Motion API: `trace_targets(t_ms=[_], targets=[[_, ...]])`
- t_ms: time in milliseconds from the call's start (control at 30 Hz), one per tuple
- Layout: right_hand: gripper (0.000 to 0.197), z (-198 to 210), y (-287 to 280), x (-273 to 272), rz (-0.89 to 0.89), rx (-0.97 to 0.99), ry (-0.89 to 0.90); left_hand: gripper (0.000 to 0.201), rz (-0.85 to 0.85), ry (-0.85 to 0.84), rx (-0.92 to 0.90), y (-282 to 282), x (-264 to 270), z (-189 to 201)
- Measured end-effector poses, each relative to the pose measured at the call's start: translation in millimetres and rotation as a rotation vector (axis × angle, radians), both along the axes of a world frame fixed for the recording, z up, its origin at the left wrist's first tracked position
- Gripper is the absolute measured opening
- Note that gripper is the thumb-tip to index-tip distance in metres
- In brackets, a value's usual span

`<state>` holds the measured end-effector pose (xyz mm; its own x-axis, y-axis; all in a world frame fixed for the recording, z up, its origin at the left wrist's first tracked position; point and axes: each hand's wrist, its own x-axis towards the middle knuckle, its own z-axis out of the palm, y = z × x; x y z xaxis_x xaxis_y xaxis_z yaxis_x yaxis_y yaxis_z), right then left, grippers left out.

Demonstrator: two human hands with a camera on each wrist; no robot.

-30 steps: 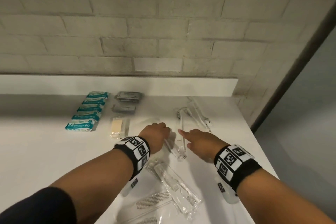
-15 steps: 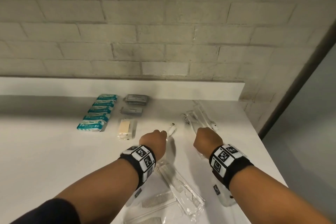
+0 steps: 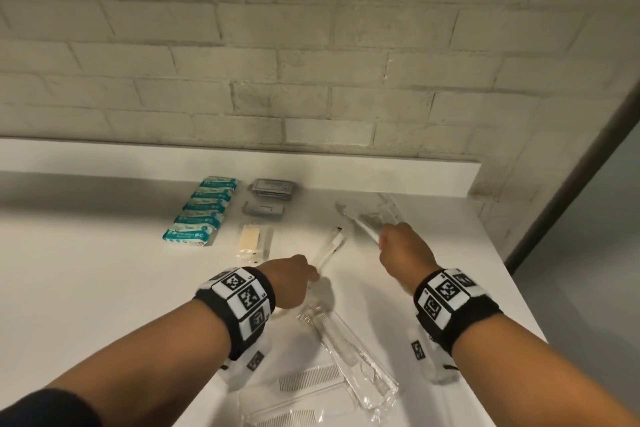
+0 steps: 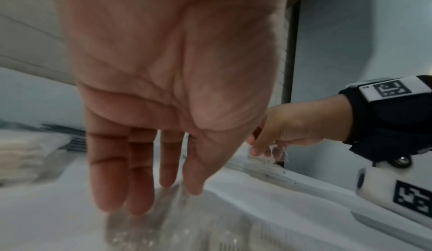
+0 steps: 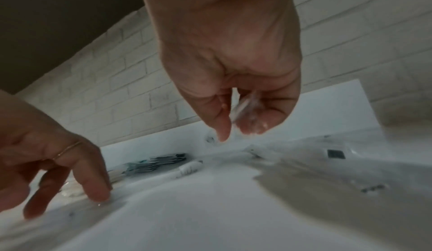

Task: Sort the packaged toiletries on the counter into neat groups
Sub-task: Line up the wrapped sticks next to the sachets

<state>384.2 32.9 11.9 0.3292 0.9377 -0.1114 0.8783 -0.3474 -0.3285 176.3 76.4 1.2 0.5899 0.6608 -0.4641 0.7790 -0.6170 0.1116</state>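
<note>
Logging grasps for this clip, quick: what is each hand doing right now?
Left hand: open, straight fingers resting on a clear packet on the counter.
Right hand: fingers pinching the end of a wrapped toothbrush.

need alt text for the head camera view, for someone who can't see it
Two hands work over a white counter: the right hand pinches a clear wrapped toothbrush, the left hand touches another wrapped toothbrush. Teal packets sit in a row behind; packaged combs lie near the front edge.
</note>
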Motion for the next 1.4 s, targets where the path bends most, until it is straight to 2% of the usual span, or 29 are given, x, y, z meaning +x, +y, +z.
trace_targets(t_ms=[67, 133, 233, 300, 400, 467, 667, 867, 1000, 1133, 1200, 1267, 1333, 1400], targets=[[0.014, -2, -5, -5, 0.101, -0.038, 0.06, 0.051, 0.012, -0.009, -0.014, -1, 1, -2], [0.016, -2, -9, -10, 0.127, -0.068, 0.149, 0.052, 0.021, -0.045, -0.019, -1, 6, 0], [0.031, -4, -8, -11, 0.144, -0.052, 0.027, 0.053, -0.023, -0.041, -0.003, -2, 15, 6], [0.04, -6, -9, -8, 0.212, -0.128, -0.061, 0.055, -0.079, 0.014, 0.029, -2, 18, 9], [0.046, -7, -11, -9, 0.303, -0.258, -0.056, 0.07, -0.12, 0.058, 0.06, 4, 21, 5], [0.049, -6, -7, -13, 0.334, -0.244, -0.044, 0.071, -0.101, 0.03, 0.081, 10, 23, 2], [0.032, -16, 34, -38, 0.371, -0.199, -0.014, 0.063, 0.006, -0.038, 0.155, 41, 28, -12], [0.032, -19, 76, -54, 0.393, -0.161, 0.052, 0.05, 0.075, -0.085, 0.167, 76, 35, -9], [0.032, -20, 96, -57, 0.354, -0.162, 0.076, 0.049, 0.1, -0.113, 0.154, 94, 39, -13], [0.032, -19, 96, -47, 0.384, -0.128, 0.017, 0.052, 0.086, -0.145, 0.109, 102, 41, -15], [0.033, -17, 94, -27, 0.272, -0.035, -0.044, 0.061, 0.071, -0.149, 0.085, 101, 40, -17], [0.032, -11, 92, -1, 0.071, 0.014, -0.181, 0.07, 0.057, -0.146, 0.06, 97, 40, -17], [0.034, -2, 90, 21, -0.106, -0.115, -0.261, 0.071, 0.021, -0.158, 0.07, 93, 42, -16], [0.038, -2, 90, 30, -0.169, -0.291, -0.292, 0.065, 0.002, -0.163, 0.075, 89, 44, -15]])
